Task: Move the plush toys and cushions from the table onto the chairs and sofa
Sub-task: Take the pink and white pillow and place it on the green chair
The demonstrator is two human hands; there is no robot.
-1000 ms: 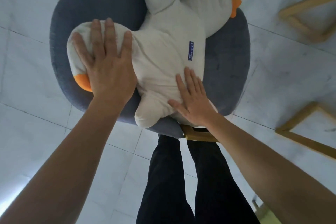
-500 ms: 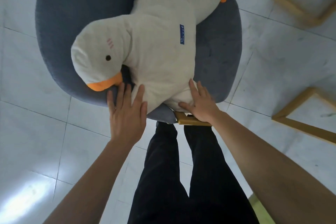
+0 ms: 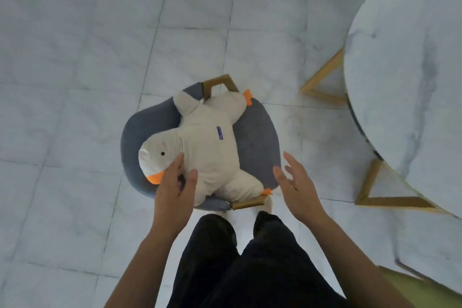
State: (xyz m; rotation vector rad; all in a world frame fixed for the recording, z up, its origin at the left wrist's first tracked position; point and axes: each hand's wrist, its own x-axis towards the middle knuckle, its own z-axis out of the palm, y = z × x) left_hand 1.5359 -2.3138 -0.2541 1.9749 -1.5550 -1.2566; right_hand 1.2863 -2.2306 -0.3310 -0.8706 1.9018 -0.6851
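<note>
Pale marble-look floor tiles (image 3: 75, 57) surround a grey round chair (image 3: 257, 142) on which a white plush goose (image 3: 207, 147) now lies face-up, head toward the left rim, orange beak showing, a blue label on its body. Half a second earlier both palms were still at the toy's lower edge; 1 second earlier the left palm pressed flat on its head. Now the view has pulled back and up, and both hands have come away: the left hand (image 3: 175, 190) hovers over the beak and neck, fingers loosely spread, apparently no longer gripping, while the right hand (image 3: 297, 187) hangs open beside the chair's right edge, holding nothing. This toy looks delivered. What can be seen of the white round table (image 3: 410, 70), at right, shows no further toys or cushions.
</note>
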